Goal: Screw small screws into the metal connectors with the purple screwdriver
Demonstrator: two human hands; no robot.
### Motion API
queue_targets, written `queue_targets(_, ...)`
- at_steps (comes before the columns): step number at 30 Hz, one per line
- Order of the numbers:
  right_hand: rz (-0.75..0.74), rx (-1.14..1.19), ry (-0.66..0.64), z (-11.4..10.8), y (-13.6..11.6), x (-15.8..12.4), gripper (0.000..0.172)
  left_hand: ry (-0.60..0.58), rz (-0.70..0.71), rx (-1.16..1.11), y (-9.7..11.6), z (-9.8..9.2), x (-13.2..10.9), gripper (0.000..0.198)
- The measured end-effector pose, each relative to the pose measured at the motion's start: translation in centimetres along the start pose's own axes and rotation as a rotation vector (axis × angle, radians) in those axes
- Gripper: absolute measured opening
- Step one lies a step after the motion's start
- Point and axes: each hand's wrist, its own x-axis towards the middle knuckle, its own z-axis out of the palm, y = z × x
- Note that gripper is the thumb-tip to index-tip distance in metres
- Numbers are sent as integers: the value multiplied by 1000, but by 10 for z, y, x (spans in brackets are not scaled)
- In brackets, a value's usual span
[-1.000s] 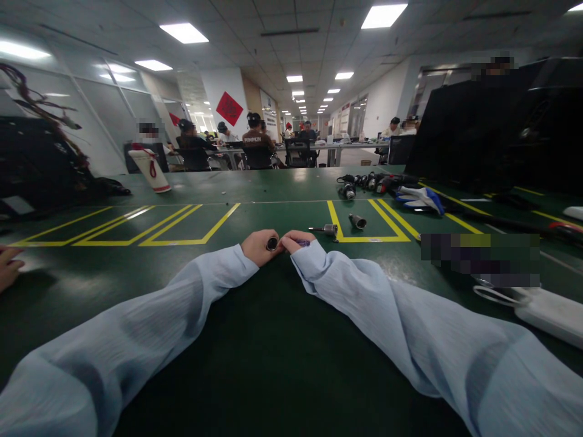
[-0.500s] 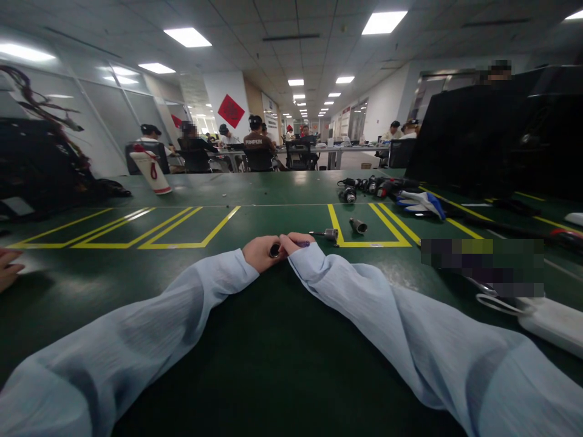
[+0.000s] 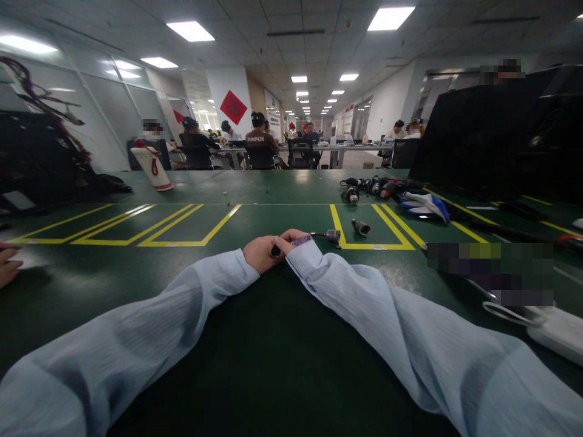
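Observation:
Both of my hands meet over the green table. My left hand (image 3: 259, 254) is closed around a dark metal socket (image 3: 276, 251), whose round hollow end faces me. Against it, my right hand (image 3: 291, 238) is closed, its fingertips beside the socket's rim; what lies inside those fingers is hidden. A purple patch (image 3: 301, 241) shows at the right hand near the cuff, too small to name. Just right of my hands lies a metal socket with a thin shank (image 3: 331, 235). A second loose socket (image 3: 361, 227) rests inside the yellow-taped box farther right.
Corded tools (image 3: 364, 187) and a blue-and-white glove (image 3: 426, 206) lie at the back right. A white device (image 3: 555, 334) sits at the right edge. A paper cup (image 3: 153, 169) stands back left. Another person's hand (image 3: 8, 264) rests at the left edge. Black equipment flanks both sides.
My right hand's fingers have shifted slightly over the socket, and its purple patch shows more. The view has turned a little to the left.

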Motion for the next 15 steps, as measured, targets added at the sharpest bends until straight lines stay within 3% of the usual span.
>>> queue_targets(15,71,152,-100,-2,8,7,15,16,14,-8,0,0,1,21)
